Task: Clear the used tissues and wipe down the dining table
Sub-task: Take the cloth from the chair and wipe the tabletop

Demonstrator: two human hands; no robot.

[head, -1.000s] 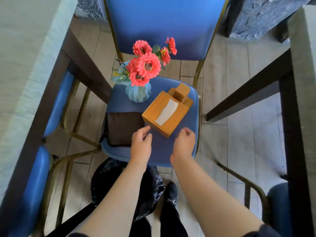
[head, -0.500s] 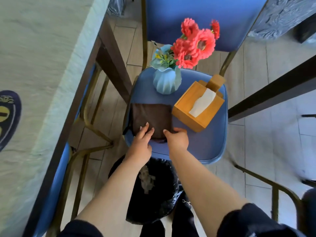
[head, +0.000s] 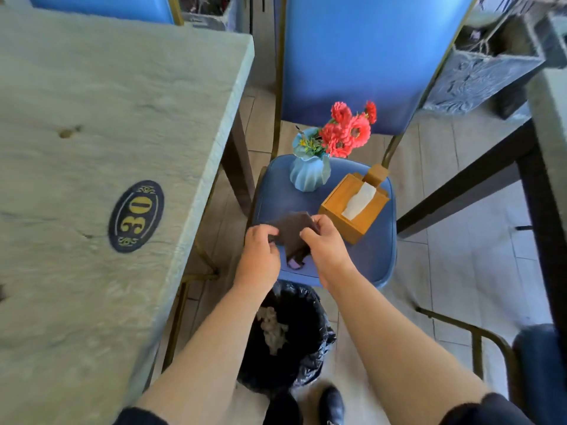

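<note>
A dark brown cloth (head: 293, 233) is lifted off the blue chair seat (head: 372, 250), bunched between my two hands. My left hand (head: 259, 259) grips its left side and my right hand (head: 326, 246) pinches its right side. Below my wrists stands a bin lined with a black bag (head: 302, 348), and crumpled used tissues (head: 273, 329) lie inside it. The pale stone dining table (head: 92, 148), with an oval plaque reading 30 (head: 136, 216), fills the left.
On the same seat stand a blue vase of red flowers (head: 310, 176) and a wooden tissue box (head: 352, 207). A second table's dark frame (head: 491, 185) crosses at the right. Another chair (head: 537, 363) is at the lower right.
Both hands moved from the tissue box to the cloth lying flat on the seat, then took hold of it and raised it. My view has swung left, showing more of the table.
</note>
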